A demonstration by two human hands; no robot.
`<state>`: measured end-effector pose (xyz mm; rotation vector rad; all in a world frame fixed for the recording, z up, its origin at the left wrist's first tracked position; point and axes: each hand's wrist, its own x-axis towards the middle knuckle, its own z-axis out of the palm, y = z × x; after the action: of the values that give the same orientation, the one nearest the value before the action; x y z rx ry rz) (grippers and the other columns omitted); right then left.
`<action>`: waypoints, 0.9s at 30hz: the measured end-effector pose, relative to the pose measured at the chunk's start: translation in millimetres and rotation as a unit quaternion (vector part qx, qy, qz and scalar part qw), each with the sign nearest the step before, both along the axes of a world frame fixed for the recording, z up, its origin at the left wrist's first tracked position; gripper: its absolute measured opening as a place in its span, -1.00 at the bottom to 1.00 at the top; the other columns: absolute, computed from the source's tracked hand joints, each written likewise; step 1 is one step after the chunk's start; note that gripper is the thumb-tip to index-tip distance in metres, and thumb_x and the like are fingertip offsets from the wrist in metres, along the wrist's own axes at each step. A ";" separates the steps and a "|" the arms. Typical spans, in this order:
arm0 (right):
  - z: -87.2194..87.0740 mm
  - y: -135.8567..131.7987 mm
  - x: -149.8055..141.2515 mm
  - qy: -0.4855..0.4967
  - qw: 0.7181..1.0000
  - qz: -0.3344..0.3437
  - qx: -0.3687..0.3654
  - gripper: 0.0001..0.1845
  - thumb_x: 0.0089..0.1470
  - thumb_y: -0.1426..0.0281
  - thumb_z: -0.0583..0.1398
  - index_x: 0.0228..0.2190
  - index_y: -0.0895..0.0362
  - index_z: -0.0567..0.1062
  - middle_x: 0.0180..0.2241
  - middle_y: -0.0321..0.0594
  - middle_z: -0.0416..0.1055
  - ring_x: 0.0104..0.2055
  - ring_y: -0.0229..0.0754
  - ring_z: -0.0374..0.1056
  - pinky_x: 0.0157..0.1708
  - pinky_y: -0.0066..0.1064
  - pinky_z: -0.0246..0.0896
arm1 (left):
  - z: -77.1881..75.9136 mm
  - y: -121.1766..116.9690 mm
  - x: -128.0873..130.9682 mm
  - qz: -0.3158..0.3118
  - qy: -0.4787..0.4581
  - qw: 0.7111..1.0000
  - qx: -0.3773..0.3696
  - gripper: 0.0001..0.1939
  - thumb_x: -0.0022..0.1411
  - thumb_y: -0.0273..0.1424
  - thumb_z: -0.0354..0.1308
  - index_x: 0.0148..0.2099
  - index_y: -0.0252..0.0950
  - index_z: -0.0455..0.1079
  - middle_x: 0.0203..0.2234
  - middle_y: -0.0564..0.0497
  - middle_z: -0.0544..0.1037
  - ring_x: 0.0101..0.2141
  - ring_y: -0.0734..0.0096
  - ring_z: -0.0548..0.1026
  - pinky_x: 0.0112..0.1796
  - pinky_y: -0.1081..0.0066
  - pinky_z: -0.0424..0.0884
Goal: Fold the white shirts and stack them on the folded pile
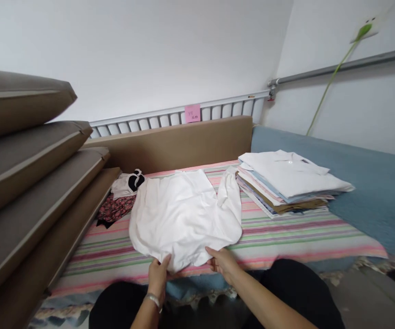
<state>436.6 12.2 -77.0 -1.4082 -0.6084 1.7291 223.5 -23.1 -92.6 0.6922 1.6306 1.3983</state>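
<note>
A white shirt (183, 214) lies spread on a striped sheet (286, 230) in front of me, one sleeve folded up along its right side. My left hand (158, 274), with a bracelet at the wrist, pinches the shirt's near hem. A little to the right, my right hand (222, 261) also grips the near hem, fingers closed on the cloth. My black-clad knees show at the bottom of the view.
A stack of folded shirts (288, 183) sits to the right on the sheet. A small heap of unfolded clothes (120, 198) lies at the left. Several brown cushions (29, 183) are piled at far left. A blue blanket (365, 183) covers the right side.
</note>
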 end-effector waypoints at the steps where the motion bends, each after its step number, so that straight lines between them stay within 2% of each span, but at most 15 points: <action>1: 8.3 2.5 -0.1 0.008 1.000 -0.005 0.000 -0.80 -0.04 0.36 0.22 -0.47 0.15 0.27 -0.66 -0.38 0.31 -0.68 -0.39 0.24 -0.71 -0.61 0.10 | 5.1 2.5 -0.9 0.011 0.001 1.000 0.001 -0.63 -0.23 -0.16 0.32 -0.47 -0.32 0.32 -0.61 -0.06 0.47 -0.45 0.17 0.47 -0.42 0.28 0.38; 3: 23.3 2.4 2.2 0.034 0.999 -0.008 0.002 -0.78 0.00 0.32 0.21 -0.48 0.14 0.26 -0.69 -0.42 0.26 -0.70 -0.41 0.20 -0.73 -0.63 0.06 | 14.4 3.1 -0.9 0.019 -0.008 1.000 0.015 -0.63 -0.14 -0.14 0.26 -0.41 -0.32 0.33 -0.53 -0.09 0.51 -0.41 0.19 0.49 -0.40 0.30 0.39; 5: 29.9 -4.3 6.7 0.054 0.999 0.008 -0.001 -0.76 0.02 0.26 0.20 -0.49 0.14 0.27 -0.72 -0.45 0.21 -0.72 -0.42 0.16 -0.75 -0.64 0.01 | 18.0 -2.4 1.5 0.006 -0.053 0.998 0.026 -0.61 -0.07 -0.15 0.23 -0.27 -0.32 0.34 -0.43 -0.11 0.53 -0.40 0.24 0.50 -0.41 0.32 0.39; 7: 22.9 -15.1 13.1 0.039 0.998 0.036 -0.018 -0.71 0.05 0.20 0.15 -0.51 0.14 0.28 -0.74 -0.44 0.19 -0.74 -0.42 0.13 -0.77 -0.66 -0.04 | 11.9 -13.0 3.3 -0.027 -0.114 0.993 -0.008 -0.59 -0.07 -0.17 0.24 -0.21 -0.30 0.30 -0.44 -0.10 0.53 -0.47 0.29 0.50 -0.47 0.34 0.39; 10: -5.4 -28.1 28.7 -0.048 0.991 0.109 -0.066 -0.58 0.10 0.11 0.06 -0.59 0.16 0.28 -0.77 -0.36 0.20 -0.77 -0.40 0.11 -0.80 -0.64 -0.09 | -10.1 -31.3 -5.0 -0.099 -0.152 0.973 -0.144 -0.62 -0.14 -0.18 0.28 -0.34 -0.26 0.24 -0.60 -0.02 0.47 -0.60 0.36 0.45 -0.55 0.38 0.36; 11: -14.5 -29.3 36.0 -0.090 0.983 0.139 -0.075 -0.56 0.09 0.09 0.04 -0.62 0.16 0.28 -0.78 -0.33 0.21 -0.78 -0.38 0.12 -0.80 -0.62 -0.09 | -16.8 -35.9 -12.6 -0.120 -0.134 0.966 -0.184 -0.62 -0.15 -0.16 0.27 -0.37 -0.25 0.22 -0.62 0.01 0.45 -0.64 0.38 0.43 -0.57 0.39 0.35; 13: -23.8 -25.9 53.3 -0.185 0.964 0.184 -0.051 -0.55 0.06 0.08 0.06 -0.66 0.14 0.28 -0.80 -0.30 0.23 -0.79 -0.33 0.14 -0.80 -0.57 -0.05 | -22.9 -39.6 -34.9 -0.138 -0.040 0.965 -0.222 -0.64 -0.11 -0.12 0.20 -0.37 -0.24 0.21 -0.64 0.04 0.43 -0.70 0.41 0.38 -0.61 0.39 0.31; 15: -18.1 -16.4 71.2 -0.290 0.940 0.180 0.034 -0.58 0.04 0.12 0.08 -0.67 0.13 0.30 -0.79 -0.30 0.25 -0.78 -0.29 0.17 -0.76 -0.52 0.04 | -17.1 -33.2 -62.0 -0.123 0.101 0.969 -0.190 -0.65 -0.08 -0.09 0.11 -0.35 -0.25 0.22 -0.61 0.03 0.44 -0.69 0.37 0.38 -0.63 0.36 0.30; 16: -10.9 -10.6 78.5 -0.339 0.921 0.166 0.101 -0.61 0.04 0.15 0.07 -0.66 0.12 0.32 -0.75 -0.29 0.30 -0.73 -0.26 0.23 -0.71 -0.48 0.12 | -10.8 -25.7 -74.6 -0.112 0.168 0.967 -0.153 -0.65 -0.07 -0.09 0.07 -0.34 -0.25 0.23 -0.58 0.00 0.46 -0.64 0.32 0.42 -0.61 0.34 0.33; 18: 6.5 1.0 85.7 -0.414 0.864 0.130 0.255 -0.68 0.06 0.21 0.05 -0.57 0.12 0.41 -0.58 -0.22 0.44 -0.53 -0.17 0.37 -0.49 -0.38 0.28 | 3.5 -3.2 -93.0 -0.104 0.282 0.952 -0.062 -0.65 -0.03 -0.11 0.01 -0.29 -0.27 0.28 -0.45 -0.09 0.52 -0.46 0.22 0.50 -0.45 0.27 0.41; 19: 14.1 6.4 84.7 -0.437 0.831 0.119 0.323 -0.71 0.08 0.23 0.03 -0.47 0.11 0.46 -0.45 -0.19 0.49 -0.38 -0.13 0.41 -0.34 -0.32 0.31 | 9.5 10.8 -97.5 -0.108 0.335 0.936 -0.022 -0.64 0.00 -0.13 -0.02 -0.26 -0.29 0.31 -0.37 -0.13 0.53 -0.35 0.18 0.51 -0.33 0.24 0.43; 21: 22.8 17.0 74.2 -0.462 0.773 0.119 0.418 -0.69 0.11 0.27 0.01 -0.23 0.08 0.48 -0.17 -0.14 0.47 -0.10 -0.09 0.35 -0.07 -0.23 0.22 | 15.4 41.9 -97.4 -0.131 0.443 0.886 0.038 -0.61 0.07 -0.19 -0.08 -0.18 -0.34 0.36 -0.23 -0.19 0.53 -0.16 0.15 0.47 -0.09 0.21 0.35; 24: 19.0 37.8 52.6 -0.495 0.712 0.173 0.467 -0.55 0.15 0.27 -0.01 0.07 0.06 0.29 0.09 -0.15 0.25 0.16 -0.09 0.10 0.14 -0.13 -0.02 | 8.3 88.3 -88.1 -0.200 0.556 0.802 0.084 -0.53 0.15 -0.27 -0.18 0.00 -0.40 0.33 -0.02 -0.21 0.43 0.05 0.16 0.32 0.09 0.18 0.16; 25: 14.9 47.1 48.7 -0.509 0.694 0.197 0.470 -0.50 0.15 0.26 0.00 0.13 0.04 0.20 0.14 -0.18 0.18 0.21 -0.09 0.02 0.17 -0.09 -0.10 | 3.6 102.0 -87.5 -0.221 0.576 0.783 0.078 -0.52 0.16 -0.28 -0.18 0.06 -0.35 0.29 0.04 -0.16 0.38 0.10 0.16 0.26 0.12 0.14 0.11; 27: 5.4 68.7 50.9 -0.549 0.673 0.233 0.437 -0.44 0.13 0.23 0.02 0.16 0.05 0.15 0.17 -0.17 0.12 0.24 -0.05 -0.06 0.19 -0.01 -0.19 | -4.2 124.2 -97.0 -0.233 0.599 0.766 0.036 -0.54 0.15 -0.28 -0.13 0.09 -0.19 0.26 0.09 -0.04 0.35 0.13 0.16 0.22 0.11 0.07 0.10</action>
<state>487.5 80.9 -71.6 -1.4315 -2.2429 0.3951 126.5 101.1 -96.8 2.1671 2.0372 0.5651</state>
